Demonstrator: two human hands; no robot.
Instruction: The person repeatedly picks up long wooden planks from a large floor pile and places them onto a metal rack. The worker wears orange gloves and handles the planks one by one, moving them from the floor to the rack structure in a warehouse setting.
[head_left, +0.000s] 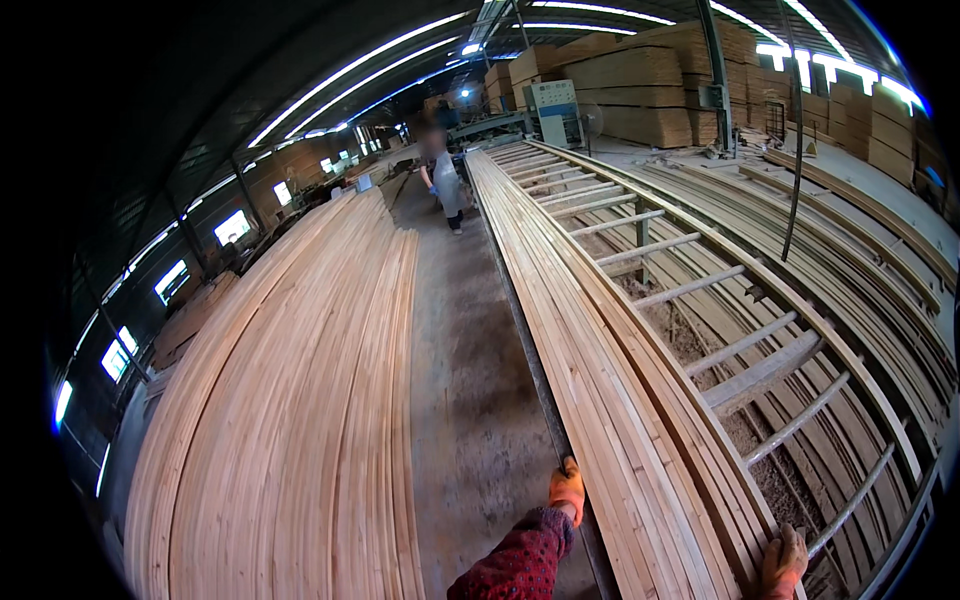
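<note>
A long bundle of pale wooden strips (600, 400) lies lengthwise on the left side of a roller conveyor (740, 345). My left hand (567, 488), in an orange glove, is closed at the bundle's left edge, its fingertips partly hidden against the wood. At the near right, my right hand (785, 562), in a worn orange glove, curls its fingers over the right edge of the same bundle. Both hands hold the strips from opposite sides, close to the lower edge of the view. A red patterned sleeve (515, 560) covers my left forearm.
A wide stack of wooden strips (290, 420) stands left, across a concrete aisle (465, 380). A person in an apron (445, 180) stands at the far end. A control cabinet (556, 110) and stacked boards (635, 80) are behind; more long strips (850, 280) lie right.
</note>
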